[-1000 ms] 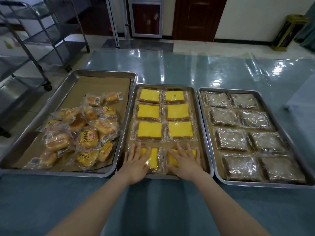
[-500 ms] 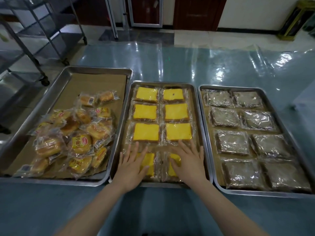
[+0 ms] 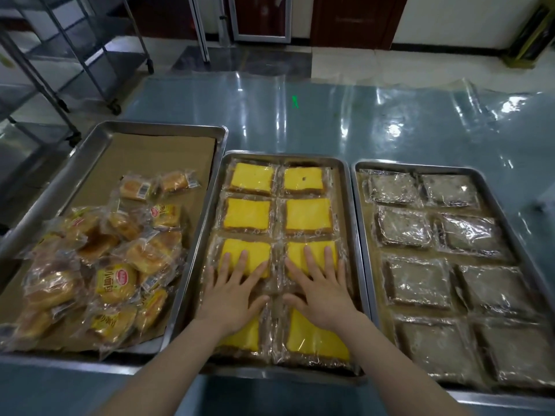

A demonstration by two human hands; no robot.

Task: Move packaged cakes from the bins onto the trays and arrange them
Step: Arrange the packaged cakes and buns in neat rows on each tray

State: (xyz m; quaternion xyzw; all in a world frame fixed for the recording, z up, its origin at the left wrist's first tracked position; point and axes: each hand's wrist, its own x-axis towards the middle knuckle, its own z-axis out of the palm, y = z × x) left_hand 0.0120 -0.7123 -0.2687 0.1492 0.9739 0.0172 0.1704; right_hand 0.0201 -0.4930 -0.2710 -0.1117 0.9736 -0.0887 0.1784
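Both hands have slid up the long steel middle tray (image 3: 348, 205) since a second ago. They were on its nearest row, and now that nearest pair of flat yellow plastic-wrapped square cakes (image 3: 315, 337) lies mostly uncovered beneath the wrists. The left hand (image 3: 231, 292) is flat, fingers straight and spread, gripping nothing, its fingertips resting on the left yellow cake of the next row (image 3: 244, 253). The right hand (image 3: 322, 291) mirrors it (same splayed palm, nothing held), with its fingers on the right yellow cake of that row (image 3: 312, 250). Beyond the fingertips, four more yellow cakes (image 3: 307, 214) sit two by two toward the middle tray's far end. Left of the middle tray, a wider steel tray lined with brown paper (image 3: 162, 127) holds a loose heap of round golden wrapped cakes (image 3: 114, 277). Right of the middle tray, a third steel tray (image 3: 420, 167) carries dark brownish wrapped squares (image 3: 420, 283) in two columns. Past the middle tray stretches the glossy blue-green tabletop (image 3: 330, 115).
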